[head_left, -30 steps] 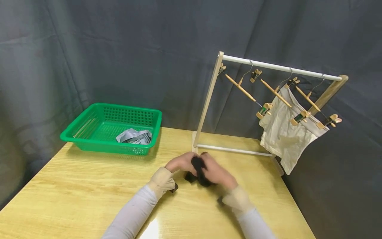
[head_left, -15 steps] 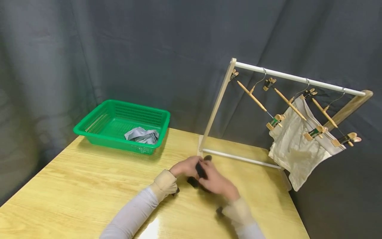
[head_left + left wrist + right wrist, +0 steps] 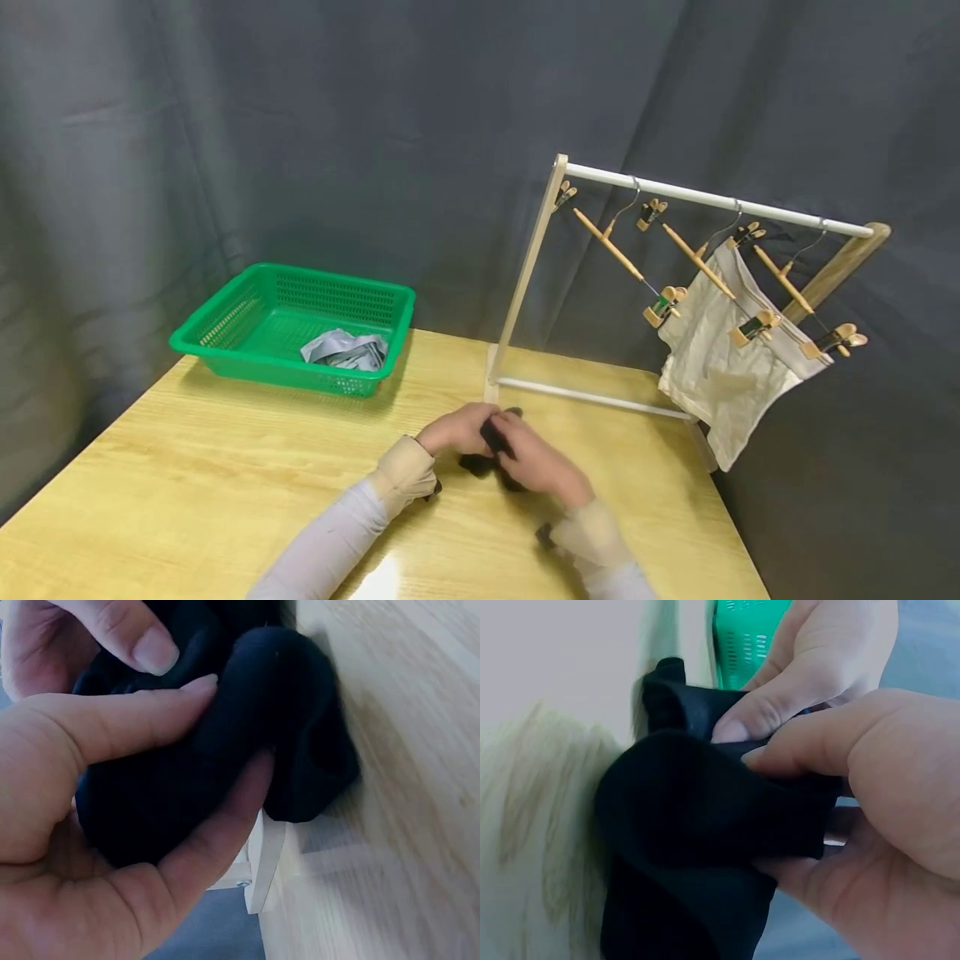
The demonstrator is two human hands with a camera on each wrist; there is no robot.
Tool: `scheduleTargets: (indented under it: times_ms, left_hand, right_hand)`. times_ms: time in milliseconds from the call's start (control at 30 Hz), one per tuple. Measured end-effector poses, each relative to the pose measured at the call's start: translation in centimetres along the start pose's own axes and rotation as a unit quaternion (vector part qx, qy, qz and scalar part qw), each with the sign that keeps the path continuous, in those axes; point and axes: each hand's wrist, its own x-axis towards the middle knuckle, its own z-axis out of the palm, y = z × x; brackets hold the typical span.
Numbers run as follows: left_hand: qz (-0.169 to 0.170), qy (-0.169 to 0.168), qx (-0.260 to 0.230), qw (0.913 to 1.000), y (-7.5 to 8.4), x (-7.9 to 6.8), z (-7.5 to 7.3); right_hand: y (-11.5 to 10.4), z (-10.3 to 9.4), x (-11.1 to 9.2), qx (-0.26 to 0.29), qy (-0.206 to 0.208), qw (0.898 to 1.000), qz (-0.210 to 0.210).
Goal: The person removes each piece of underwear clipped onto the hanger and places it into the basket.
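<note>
A soft black cloth item (image 3: 476,465) is bunched between my two hands, low over the table in the head view. In the left wrist view its folds (image 3: 292,712) bulge past the fingers; its exact kind I cannot tell. My left hand (image 3: 459,429) pinches one part between thumb and fingers. Close beside it, my right hand (image 3: 540,462) pinches another part. Seen from the right wrist, a rounded flap of the cloth (image 3: 675,802) hangs over the table, with both thumbs near each other on its upper edge.
A green basket (image 3: 292,371) with grey cloth (image 3: 347,350) inside stands at the back left. At the right, a rack (image 3: 525,267) carries clip hangers (image 3: 607,243); pale shorts (image 3: 723,350) hang there. Its base lies just beyond my hands. Dark curtains (image 3: 337,125) enclose the table.
The head view has swung right and then partly back. Both hands stay together on the black cloth, whose folds have shifted slightly between the fingers.
</note>
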Motion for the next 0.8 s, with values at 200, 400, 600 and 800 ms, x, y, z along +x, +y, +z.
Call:
scheduleTargets:
  times_ms: [200, 400, 600, 800]
  left_hand:
    - [-0.004, 0.020, -0.009, 0.9997, -0.2, -0.3, -0.1]
    - [-0.004, 0.048, -0.006, 0.9988, -0.3, -1.1, -0.7]
    - [-0.007, 0.065, 0.022, 0.9976, -0.3, -2.5, -3.1]
    - [0.005, 0.105, 0.072, 0.9919, 0.9, -3.3, -7.2]
  right_hand:
    - [0.2, 0.4, 0.4, 0.000, 0.031, 0.999, -0.027]
    - [0.0, 0.1, 1.2, 0.010, 0.056, 0.997, -0.048]
    - [-0.8, -0.4, 2.9, 0.010, 0.060, 0.997, -0.056]
    - [-2.2, -2.0, 5.9, 0.011, 0.099, 0.992, -0.073]
